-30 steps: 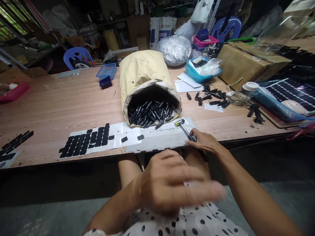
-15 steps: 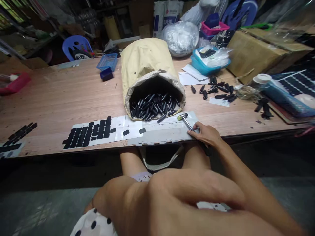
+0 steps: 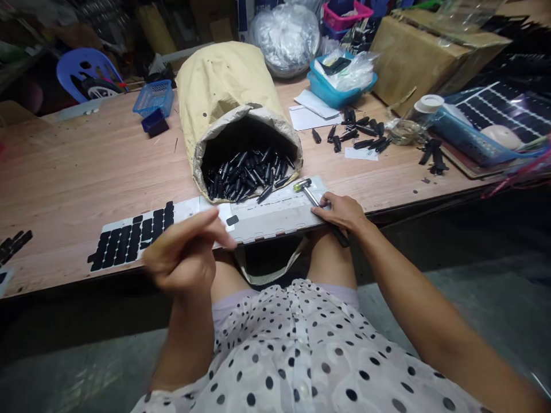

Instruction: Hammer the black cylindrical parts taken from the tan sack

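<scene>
My right hand [image 3: 340, 211] rests at the table's front edge with its fingers curled round the handle of a small hammer [image 3: 310, 195], whose head lies on a grey flat plate [image 3: 271, 217]. My left hand [image 3: 186, 254] hovers in front of the table edge near a white sheet of black stickers [image 3: 133, 235]; its fingers are loosely bent and blurred, and nothing shows in them. Behind the plate a tan paper sack [image 3: 232, 109] lies on its side, its mouth full of black pen-like parts [image 3: 247, 175].
More black parts [image 3: 357, 135] lie scattered right of the sack. A blue tray [image 3: 340, 86], a cardboard box [image 3: 426, 51], a jar [image 3: 408, 123] and a blue basket [image 3: 473, 137] stand at the right. A small blue basket [image 3: 154, 97] sits at the back left.
My left hand has swung from in front of my lap up and leftwards to the table edge near the sticker sheet. The view has tilted down. My right hand stays on the hammer.
</scene>
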`<move>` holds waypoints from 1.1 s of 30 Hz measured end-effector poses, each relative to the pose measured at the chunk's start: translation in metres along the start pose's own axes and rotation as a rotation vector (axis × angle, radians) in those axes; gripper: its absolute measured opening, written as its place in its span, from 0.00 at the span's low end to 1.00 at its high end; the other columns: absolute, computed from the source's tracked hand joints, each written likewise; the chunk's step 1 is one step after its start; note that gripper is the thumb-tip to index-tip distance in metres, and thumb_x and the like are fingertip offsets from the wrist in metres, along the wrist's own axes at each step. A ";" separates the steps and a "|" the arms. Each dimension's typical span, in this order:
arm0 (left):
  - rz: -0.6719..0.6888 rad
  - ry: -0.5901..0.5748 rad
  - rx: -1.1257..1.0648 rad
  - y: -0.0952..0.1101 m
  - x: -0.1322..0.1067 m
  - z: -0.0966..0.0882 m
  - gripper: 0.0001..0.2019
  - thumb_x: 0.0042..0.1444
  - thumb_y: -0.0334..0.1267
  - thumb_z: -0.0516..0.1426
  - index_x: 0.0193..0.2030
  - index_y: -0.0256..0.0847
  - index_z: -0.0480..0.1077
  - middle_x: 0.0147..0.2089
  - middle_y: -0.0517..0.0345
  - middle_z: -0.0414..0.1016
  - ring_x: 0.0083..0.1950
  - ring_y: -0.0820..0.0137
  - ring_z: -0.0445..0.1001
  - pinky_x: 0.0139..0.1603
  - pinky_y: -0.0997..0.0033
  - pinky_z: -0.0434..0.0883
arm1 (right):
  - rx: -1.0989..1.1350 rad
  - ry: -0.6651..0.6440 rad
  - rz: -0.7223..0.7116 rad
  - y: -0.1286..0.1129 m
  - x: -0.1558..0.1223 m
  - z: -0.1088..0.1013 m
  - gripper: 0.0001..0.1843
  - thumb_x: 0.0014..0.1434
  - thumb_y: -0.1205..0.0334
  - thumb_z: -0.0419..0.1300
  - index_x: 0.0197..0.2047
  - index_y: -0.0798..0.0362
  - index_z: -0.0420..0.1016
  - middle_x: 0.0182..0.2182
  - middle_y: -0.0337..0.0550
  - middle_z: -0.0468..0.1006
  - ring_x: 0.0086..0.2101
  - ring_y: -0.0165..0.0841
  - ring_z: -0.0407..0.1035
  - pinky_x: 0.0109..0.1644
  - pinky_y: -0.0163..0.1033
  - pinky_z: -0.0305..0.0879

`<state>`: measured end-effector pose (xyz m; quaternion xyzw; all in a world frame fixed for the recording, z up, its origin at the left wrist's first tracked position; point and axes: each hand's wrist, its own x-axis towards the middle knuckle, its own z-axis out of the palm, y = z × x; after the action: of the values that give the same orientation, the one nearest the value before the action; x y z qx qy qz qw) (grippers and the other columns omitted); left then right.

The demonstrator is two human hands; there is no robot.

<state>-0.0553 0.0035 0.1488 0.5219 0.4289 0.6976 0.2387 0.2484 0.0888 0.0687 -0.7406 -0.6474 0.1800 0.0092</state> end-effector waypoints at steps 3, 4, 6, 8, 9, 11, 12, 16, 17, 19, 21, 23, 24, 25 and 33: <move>-0.021 -0.083 0.197 -0.050 0.021 0.009 0.18 0.45 0.28 0.55 0.38 0.45 0.82 0.23 0.63 0.74 0.25 0.72 0.72 0.33 0.68 0.73 | 0.001 0.019 0.019 0.002 0.004 0.003 0.21 0.57 0.39 0.55 0.40 0.46 0.75 0.34 0.45 0.82 0.38 0.42 0.74 0.37 0.39 0.60; -0.029 -0.098 0.268 -0.066 0.022 0.006 0.17 0.44 0.28 0.54 0.36 0.44 0.82 0.23 0.63 0.74 0.25 0.72 0.72 0.33 0.69 0.73 | -0.002 0.022 0.023 0.002 0.005 0.003 0.21 0.57 0.39 0.55 0.40 0.46 0.74 0.34 0.45 0.82 0.38 0.42 0.74 0.37 0.39 0.60; -0.022 -0.135 0.415 -0.094 0.020 -0.004 0.15 0.44 0.27 0.53 0.31 0.42 0.81 0.25 0.61 0.76 0.28 0.71 0.74 0.35 0.69 0.73 | -0.007 0.028 0.021 0.002 0.006 0.004 0.20 0.57 0.39 0.55 0.40 0.46 0.74 0.34 0.46 0.82 0.38 0.43 0.74 0.37 0.39 0.60; -0.001 -0.170 0.546 -0.116 0.016 -0.018 0.15 0.44 0.26 0.52 0.29 0.42 0.80 0.28 0.59 0.77 0.32 0.69 0.76 0.38 0.68 0.73 | -0.003 0.034 0.015 0.002 0.007 0.003 0.20 0.57 0.40 0.55 0.40 0.46 0.74 0.34 0.45 0.82 0.38 0.43 0.74 0.37 0.39 0.60; 0.007 -0.189 0.601 -0.126 0.015 -0.025 0.14 0.43 0.26 0.52 0.28 0.42 0.79 0.29 0.58 0.77 0.34 0.68 0.76 0.39 0.67 0.73 | 0.001 0.036 0.014 0.002 0.007 0.003 0.20 0.57 0.40 0.55 0.40 0.47 0.74 0.35 0.46 0.82 0.38 0.43 0.74 0.37 0.39 0.60; 0.009 -0.230 0.686 -0.140 0.013 -0.034 0.13 0.43 0.26 0.53 0.25 0.43 0.78 0.30 0.58 0.77 0.35 0.66 0.75 0.40 0.65 0.73 | 0.008 0.038 0.017 0.001 0.008 0.002 0.20 0.57 0.40 0.55 0.39 0.47 0.74 0.35 0.46 0.82 0.39 0.43 0.74 0.37 0.40 0.60; 0.006 -0.250 0.720 -0.147 0.013 -0.037 0.12 0.42 0.26 0.53 0.24 0.43 0.77 0.29 0.58 0.76 0.34 0.66 0.75 0.40 0.65 0.73 | 0.013 0.041 0.018 0.002 0.009 0.002 0.20 0.57 0.40 0.55 0.39 0.47 0.74 0.36 0.46 0.82 0.39 0.43 0.74 0.37 0.40 0.60; 0.011 -0.268 0.800 -0.162 0.013 -0.040 0.09 0.42 0.27 0.55 0.22 0.43 0.75 0.27 0.58 0.73 0.32 0.66 0.72 0.39 0.64 0.72 | 0.049 0.078 -0.003 0.004 0.012 0.002 0.19 0.55 0.41 0.58 0.36 0.47 0.74 0.34 0.46 0.82 0.37 0.42 0.73 0.36 0.39 0.61; 0.017 -0.264 0.804 -0.164 0.013 -0.039 0.09 0.43 0.27 0.55 0.22 0.43 0.75 0.27 0.58 0.73 0.32 0.66 0.72 0.38 0.64 0.72 | 0.069 0.089 -0.012 0.004 0.012 0.002 0.18 0.54 0.41 0.59 0.36 0.47 0.74 0.33 0.45 0.81 0.36 0.41 0.73 0.36 0.39 0.61; 0.037 -0.249 0.788 -0.163 0.012 -0.038 0.09 0.43 0.27 0.55 0.23 0.43 0.75 0.27 0.58 0.73 0.32 0.66 0.72 0.38 0.65 0.71 | 0.149 0.082 -0.018 0.006 0.011 0.000 0.18 0.54 0.41 0.60 0.35 0.48 0.74 0.28 0.42 0.79 0.32 0.38 0.73 0.35 0.38 0.62; 0.064 -0.204 0.757 -0.158 0.010 -0.039 0.10 0.43 0.27 0.54 0.23 0.43 0.75 0.28 0.57 0.73 0.34 0.66 0.73 0.38 0.65 0.71 | 0.290 0.033 -0.010 0.008 0.008 -0.003 0.19 0.55 0.41 0.60 0.34 0.49 0.74 0.23 0.38 0.76 0.25 0.34 0.71 0.32 0.37 0.63; 0.068 -0.114 0.734 -0.151 0.005 -0.044 0.10 0.43 0.29 0.54 0.24 0.42 0.76 0.28 0.57 0.73 0.34 0.66 0.72 0.37 0.66 0.71 | 0.450 -0.004 0.013 0.012 0.005 -0.006 0.18 0.57 0.43 0.59 0.32 0.50 0.74 0.19 0.35 0.72 0.21 0.32 0.69 0.30 0.36 0.63; 0.054 -0.054 0.725 -0.147 0.001 -0.048 0.09 0.44 0.30 0.54 0.24 0.42 0.76 0.29 0.57 0.73 0.33 0.67 0.72 0.35 0.66 0.70 | 0.519 0.009 0.034 0.015 0.005 -0.007 0.17 0.58 0.44 0.59 0.31 0.51 0.73 0.18 0.34 0.70 0.19 0.31 0.68 0.29 0.36 0.63; 0.028 0.014 0.715 -0.144 -0.002 -0.054 0.09 0.43 0.31 0.54 0.24 0.42 0.76 0.29 0.57 0.73 0.32 0.68 0.71 0.34 0.67 0.69 | 0.576 0.046 0.063 0.020 0.006 -0.008 0.16 0.58 0.46 0.59 0.30 0.51 0.72 0.17 0.34 0.69 0.19 0.31 0.68 0.28 0.35 0.63; -0.647 0.664 0.148 -0.144 -0.036 -0.128 0.05 0.39 0.33 0.55 0.27 0.41 0.65 0.24 0.65 0.60 0.20 0.77 0.57 0.19 0.77 0.55 | 0.791 0.629 0.362 0.090 0.024 0.018 0.14 0.59 0.56 0.43 0.36 0.50 0.68 0.19 0.36 0.63 0.26 0.38 0.70 0.28 0.41 0.69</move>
<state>-0.1790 0.0049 -0.0033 0.1257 0.6714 0.6842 0.2556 0.3315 0.0933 0.0241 -0.7985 -0.3583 0.1781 0.4498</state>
